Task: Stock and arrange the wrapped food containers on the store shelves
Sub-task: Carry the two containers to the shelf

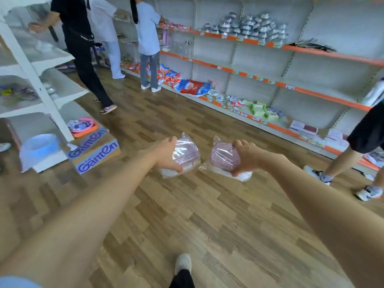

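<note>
Wood-plank floor fills most of the view. Orange-edged wall shelving runs from 12 to 3 o'clock, mostly bare boards. White shelf unit at 9–10 o'clock. Three people stand at 11–12 o'clock facing the shelves; a fourth person's legs at 3 o'clock. Cardboard box with blue lettering on the floor at 9 o'clock, an orange tray of goods on top of it, a pale blue basin just beside it. Pile of wrapped containers on the upper shelf at 1 o'clock. Snack bags and packets along the bottom shelf at 12–1 o'clock.

Both arms stretched forward, mid-frame. Left hand closed around the near-left edge of a wrapped pink container, thumb underneath. Right hand clamped on the right side of a second wrapped pink container, fingers over the top. The two containers sit side by side in the air above the floor, near but not touching, film wrap loose at the edges. Own shoe at 6 o'clock.
</note>
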Demonstrator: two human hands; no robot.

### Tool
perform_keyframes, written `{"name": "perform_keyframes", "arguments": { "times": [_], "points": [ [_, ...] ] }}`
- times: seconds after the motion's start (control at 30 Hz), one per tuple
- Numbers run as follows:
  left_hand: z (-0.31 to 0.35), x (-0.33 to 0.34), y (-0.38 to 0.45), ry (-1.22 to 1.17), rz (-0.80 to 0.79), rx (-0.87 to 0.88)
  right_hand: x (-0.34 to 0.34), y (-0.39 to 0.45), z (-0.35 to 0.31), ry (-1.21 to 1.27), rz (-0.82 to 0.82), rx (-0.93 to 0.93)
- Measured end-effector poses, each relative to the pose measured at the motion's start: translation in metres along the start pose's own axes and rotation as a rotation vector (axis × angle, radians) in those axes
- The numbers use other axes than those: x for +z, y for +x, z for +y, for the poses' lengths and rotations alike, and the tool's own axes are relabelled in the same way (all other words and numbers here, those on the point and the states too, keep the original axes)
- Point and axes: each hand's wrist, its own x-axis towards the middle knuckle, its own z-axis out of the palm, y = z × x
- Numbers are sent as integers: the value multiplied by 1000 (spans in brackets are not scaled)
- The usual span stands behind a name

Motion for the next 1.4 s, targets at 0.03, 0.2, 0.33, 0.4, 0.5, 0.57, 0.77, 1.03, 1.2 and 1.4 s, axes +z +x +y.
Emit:
{"name": "perform_keyframes", "arguments": {
  "times": [0.03,0.2,0.33,0.4,0.5,0.57,0.77,1.03,1.2,1.4],
  "points": [
    [-3,-1,24,-22,-10,-6,-5,21,7,-11,-2,-2],
    [-24,-28,162,-153,-16,2,-49,142,42,-81,-10,7],
    [-38,-49,252,-146,-11,18,-78,227,64,-102,18,-9],
    [-43,-50,292,-106,-35,34,-75,262,75,-103,-38,-37],
    [-47,-50,354,-84,-50,42,-75,319,94,-108,-83,-52],
    [-48,-51,397,-79,-61,48,-77,361,111,-91,-80,-54],
    [-41,-69,531,105,-87,80,-92,484,184,-72,-56,-82],
    [-33,-141,704,59,28,31,-174,655,283,-11,-17,31],
    [-59,-148,791,65,-30,-2,-188,753,285,-41,-65,-61],
    [-124,-152,924,-24,-80,-39,-211,894,283,-130,-69,-119]
  ]
}}
